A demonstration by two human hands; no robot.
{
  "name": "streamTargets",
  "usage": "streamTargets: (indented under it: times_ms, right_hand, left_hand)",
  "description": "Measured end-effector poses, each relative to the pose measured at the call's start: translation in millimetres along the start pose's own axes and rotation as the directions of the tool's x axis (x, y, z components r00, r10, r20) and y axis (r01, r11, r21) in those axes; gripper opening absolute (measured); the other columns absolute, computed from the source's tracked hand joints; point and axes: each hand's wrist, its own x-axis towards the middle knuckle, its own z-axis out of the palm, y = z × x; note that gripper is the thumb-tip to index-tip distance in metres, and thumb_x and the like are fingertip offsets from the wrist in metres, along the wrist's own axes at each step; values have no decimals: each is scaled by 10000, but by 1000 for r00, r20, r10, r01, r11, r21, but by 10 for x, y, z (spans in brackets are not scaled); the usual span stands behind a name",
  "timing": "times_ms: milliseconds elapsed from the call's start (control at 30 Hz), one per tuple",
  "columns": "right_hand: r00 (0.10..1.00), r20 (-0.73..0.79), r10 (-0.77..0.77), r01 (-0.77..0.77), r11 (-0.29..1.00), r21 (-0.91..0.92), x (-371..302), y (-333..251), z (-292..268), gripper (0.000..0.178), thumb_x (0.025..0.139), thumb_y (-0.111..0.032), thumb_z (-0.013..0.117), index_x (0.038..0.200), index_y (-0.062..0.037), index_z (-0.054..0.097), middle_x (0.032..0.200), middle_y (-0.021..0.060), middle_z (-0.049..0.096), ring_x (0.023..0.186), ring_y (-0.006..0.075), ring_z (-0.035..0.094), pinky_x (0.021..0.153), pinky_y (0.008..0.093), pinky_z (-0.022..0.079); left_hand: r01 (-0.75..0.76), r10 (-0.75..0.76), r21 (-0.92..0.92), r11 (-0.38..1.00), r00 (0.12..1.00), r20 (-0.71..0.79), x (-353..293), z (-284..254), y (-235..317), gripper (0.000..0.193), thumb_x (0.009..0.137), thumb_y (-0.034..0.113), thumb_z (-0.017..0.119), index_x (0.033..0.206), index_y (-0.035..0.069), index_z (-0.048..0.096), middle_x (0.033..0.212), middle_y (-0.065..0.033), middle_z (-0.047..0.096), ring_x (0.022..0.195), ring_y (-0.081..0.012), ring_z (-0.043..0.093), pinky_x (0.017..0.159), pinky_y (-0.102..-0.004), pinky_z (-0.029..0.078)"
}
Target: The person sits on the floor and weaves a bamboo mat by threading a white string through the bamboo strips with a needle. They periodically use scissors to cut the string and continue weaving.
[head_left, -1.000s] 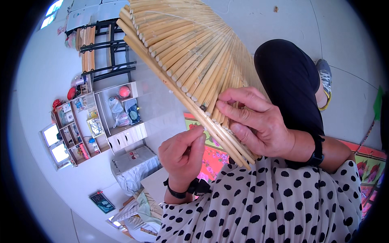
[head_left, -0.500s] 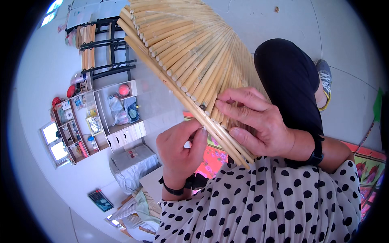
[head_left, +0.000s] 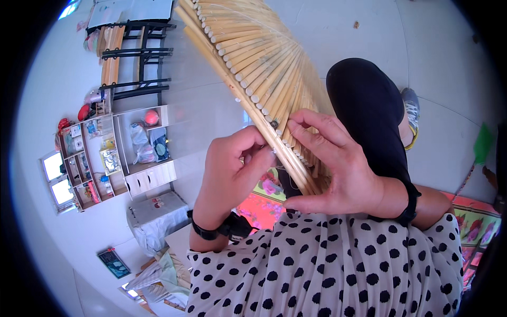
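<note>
the stick mat (head_left: 264,58) is slanting from eleven o'clock toward the centre, its lower end lying between both hands: the left hand (head_left: 227,164) is meeting its edge from nine o'clock, the right hand (head_left: 338,158) is reaching over it from three. at one o'clock of the right hand the bent leg (head_left: 364,100) is rising, with a shoe (head_left: 410,113) resting on the floor (head_left: 449,63) beyond it. a shelf unit (head_left: 149,180) is standing at nine o'clock, a ball (head_left: 152,117) sitting in it; folded frames (head_left: 140,53) are standing toward ten, a box (head_left: 158,214) toward eight.
</note>
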Motion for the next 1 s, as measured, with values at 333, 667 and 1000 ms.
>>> streamTargets:
  times_ms: [333, 667, 1000]
  right_hand:
    - [986, -124, 115, -134, 979, -155, -36, -183, 95, 599, 672, -102, 794, 1178, 127, 569, 1238, 260, 540, 1096, 401, 570, 939, 407, 495]
    - [968, -199, 154, -200, 951, -236, -74, -226, 203, 483, 695, -67, 738, 1142, 72, 617, 1163, 221, 620, 987, 322, 662, 864, 354, 533]
    - [960, -219, 176, -240, 918, -316, -103, -225, 281, 485, 672, -35, 730, 1129, 77, 615, 1143, 216, 626, 949, 329, 668, 830, 356, 558]
  left_hand:
    - [25, -7, -69, 997, 971, 240, 145, -84, 135, 163, 916, 32, 581, 1055, -25, 643, 665, -7, 611, 576, -44, 542, 515, -220, 423]
    - [-150, 152, -25, 988, 971, 187, 55, -74, -110, 49, 904, 30, 603, 881, -12, 612, 584, -16, 572, 524, -44, 485, 487, -232, 382]
    - [-250, 254, -49, 967, 952, 173, -51, -117, -344, 33, 885, 5, 597, 884, -14, 624, 634, -34, 629, 542, -48, 545, 511, -218, 390]
